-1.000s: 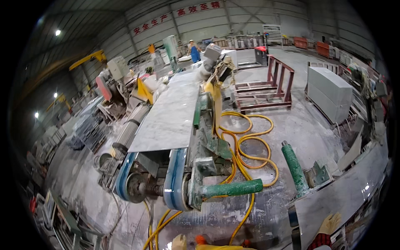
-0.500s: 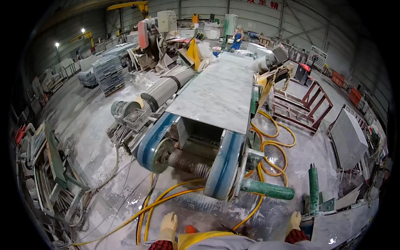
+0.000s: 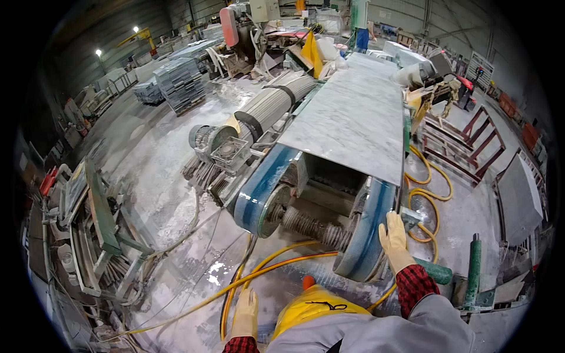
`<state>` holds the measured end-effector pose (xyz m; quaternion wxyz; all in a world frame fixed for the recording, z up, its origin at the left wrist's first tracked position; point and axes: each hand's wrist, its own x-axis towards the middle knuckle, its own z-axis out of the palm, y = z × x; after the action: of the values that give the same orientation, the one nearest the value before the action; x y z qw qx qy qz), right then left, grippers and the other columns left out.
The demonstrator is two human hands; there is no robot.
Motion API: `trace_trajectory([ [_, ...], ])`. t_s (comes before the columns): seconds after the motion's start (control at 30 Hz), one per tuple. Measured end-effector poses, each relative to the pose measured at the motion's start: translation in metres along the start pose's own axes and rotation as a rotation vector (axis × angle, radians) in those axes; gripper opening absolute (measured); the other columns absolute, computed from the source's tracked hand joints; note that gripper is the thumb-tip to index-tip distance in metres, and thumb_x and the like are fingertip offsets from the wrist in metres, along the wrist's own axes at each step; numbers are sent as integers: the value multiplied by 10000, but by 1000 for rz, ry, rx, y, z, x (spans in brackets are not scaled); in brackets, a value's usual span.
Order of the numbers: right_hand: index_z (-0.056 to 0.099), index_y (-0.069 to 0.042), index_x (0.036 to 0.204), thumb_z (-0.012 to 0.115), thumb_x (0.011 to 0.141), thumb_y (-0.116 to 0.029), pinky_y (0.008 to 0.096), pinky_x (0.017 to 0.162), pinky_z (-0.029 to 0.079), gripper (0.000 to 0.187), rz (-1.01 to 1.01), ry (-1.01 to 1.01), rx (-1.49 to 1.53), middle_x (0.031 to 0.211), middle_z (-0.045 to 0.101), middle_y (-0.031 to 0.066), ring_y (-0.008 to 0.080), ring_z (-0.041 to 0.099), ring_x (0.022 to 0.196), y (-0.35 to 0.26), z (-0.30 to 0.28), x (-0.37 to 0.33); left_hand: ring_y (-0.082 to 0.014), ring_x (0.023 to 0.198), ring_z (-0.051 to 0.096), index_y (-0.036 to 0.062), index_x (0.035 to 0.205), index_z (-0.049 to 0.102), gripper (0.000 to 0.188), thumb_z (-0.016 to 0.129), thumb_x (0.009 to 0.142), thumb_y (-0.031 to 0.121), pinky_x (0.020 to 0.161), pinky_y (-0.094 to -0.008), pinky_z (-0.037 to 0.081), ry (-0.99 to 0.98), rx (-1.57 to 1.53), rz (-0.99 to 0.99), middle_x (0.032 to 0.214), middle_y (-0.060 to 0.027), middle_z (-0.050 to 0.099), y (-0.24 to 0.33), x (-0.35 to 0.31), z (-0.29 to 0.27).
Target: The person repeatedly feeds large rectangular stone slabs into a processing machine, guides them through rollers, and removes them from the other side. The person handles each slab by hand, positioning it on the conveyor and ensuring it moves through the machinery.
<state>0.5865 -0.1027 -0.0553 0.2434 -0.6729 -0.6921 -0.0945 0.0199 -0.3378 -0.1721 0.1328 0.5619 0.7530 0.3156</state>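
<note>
In the head view, our right cream-gloved hand (image 3: 395, 240), fingers straight and empty, is nearer the long grey-white veined stone slab (image 3: 350, 120), perhaps touching the blue conveyor belt (image 3: 372, 215) beneath. The slab lies just ahead of that hand, its long axis running away from us. Our left cream-gloved hand (image 3: 245, 315) hangs farther back, likewise empty.

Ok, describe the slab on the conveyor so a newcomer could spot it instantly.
Find the blue-belted conveyor in the middle of the view. The slab lies flat along its top, its near edge beyond the gloved right hand. It is one long, pale, grey-veined sheet, unlike the darker piled stacks at left.
</note>
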Motion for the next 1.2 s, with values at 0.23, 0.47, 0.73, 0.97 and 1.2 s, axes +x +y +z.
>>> trace_trajectory([
  [0.23,457,7,1613,575,1077,-347,491,1323,278,653,24,71,-100,1669,447,245,431,400,1551,-1,46,103,-446,1303,631,43,1365,693,381,686,1029,221,1140,-508,494,-31,61,-58,1365,-259,691,-4,86,-66],
  [0.47,443,-5,1620,596,1062,-352,492,1326,265,675,194,8,-141,1688,422,244,419,373,1568,-3,66,135,-469,1403,557,62,1468,634,450,627,1070,273,1198,-542,422,3,225,81,1491,-264,619,39,174,-74],
  [0.73,519,-1,1566,652,1008,-358,487,1311,304,676,245,22,-73,1640,483,256,431,434,1526,-19,49,141,-522,1424,507,25,1534,560,507,625,1064,205,1216,-586,370,-67,190,500,1546,-315,545,153,366,-17],
  [0.97,535,-9,1539,671,997,-352,499,1301,315,656,287,-17,-110,1620,512,240,411,449,1522,-24,36,139,-526,1466,444,41,1606,478,613,638,1060,267,1240,-594,329,-222,225,809,1585,-305,504,243,484,56],
  [1.2,571,-20,1486,736,945,-315,528,1280,335,638,296,-42,-118,1574,559,238,416,482,1490,-39,16,144,-477,1546,383,60,1615,467,597,569,1099,343,1306,-560,243,-205,325,790,1664,-285,430,271,550,109],
])
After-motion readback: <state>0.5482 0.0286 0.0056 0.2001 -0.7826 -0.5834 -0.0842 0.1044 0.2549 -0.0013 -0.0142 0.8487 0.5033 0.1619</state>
